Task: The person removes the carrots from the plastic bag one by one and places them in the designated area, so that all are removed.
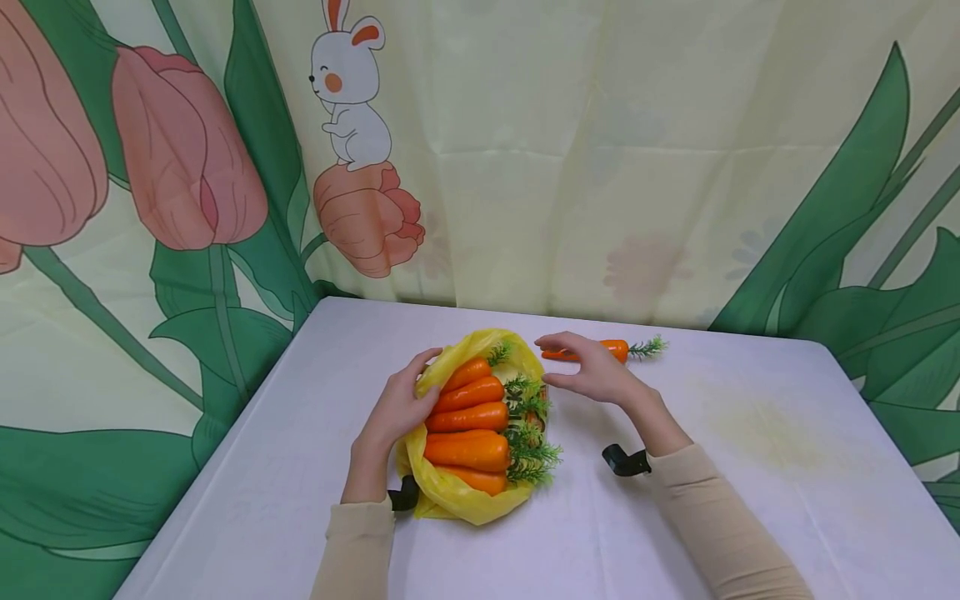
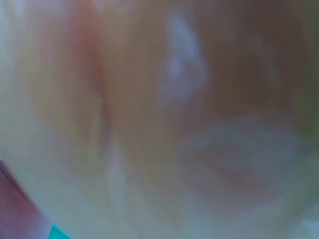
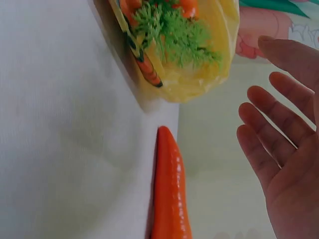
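A yellow plastic bag (image 1: pixel 480 510) lies with its mouth spread, and several orange carrots (image 1: pixel 471 417) with green leafy tops rest inside it. On the bag's left side, my left hand (image 1: pixel 393 408) pinches the rim, thumb over the inner edge and fingers outside. Blurred plastic film (image 2: pixel 149 149) fills most of the left wrist view. A single carrot (image 1: pixel 617 349) lies on the table beyond my right hand (image 1: pixel 600 372). That hand (image 3: pixel 291 134) hovers right of the bag with fingers extended and apart, holding nothing; the loose carrot (image 3: pixel 172 194) is close by, not touched.
A white-covered table (image 1: pixel 720 517) carries everything. Behind it hangs a curtain (image 1: pixel 510 208) printed with tulips and a rabbit, close to the table's back edge. Black wrist mounts (image 1: pixel 624 461) stick out beside both sleeves.
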